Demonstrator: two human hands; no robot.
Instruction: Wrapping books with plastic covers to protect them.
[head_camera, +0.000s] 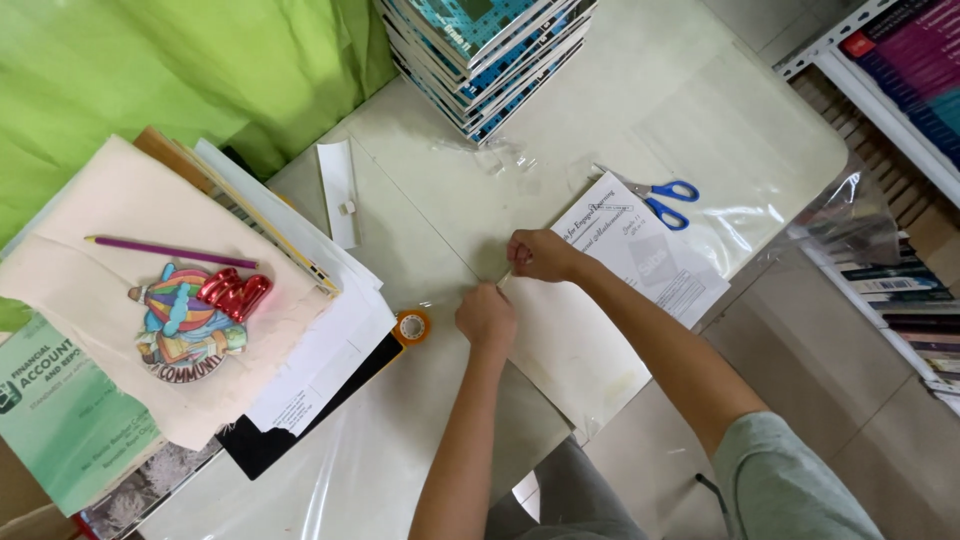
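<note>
Two bare forearms are seen nearest the camera, reaching up from the lower edge onto a pale, round-cornered table (700, 110) overlaid with clear plastic film. An open white paperback book (600, 300), wrapped in transparent plastic sheet, is laid flat at the table's near edge, just beyond the wrists. It is judged light and flexible, its plastic wrap slippery and easily creased; a hold is best taken at the cover's edge or corner, where the film is folded over.

At the book's left upper corner the left hand (487, 317) is curled into a loose fist, fingers pinched on the cover edge, though what is gripped cannot be told. Just above it the right hand (541, 255) is clenched on the same corner, the fingertips pressed to the film. Both hands are touching the book.

Beyond, a stack of teal books (490, 55) is seen, blue-handled scissors (662, 199) beside the open page, and an orange tape roll (411, 326) near the left hand.
</note>
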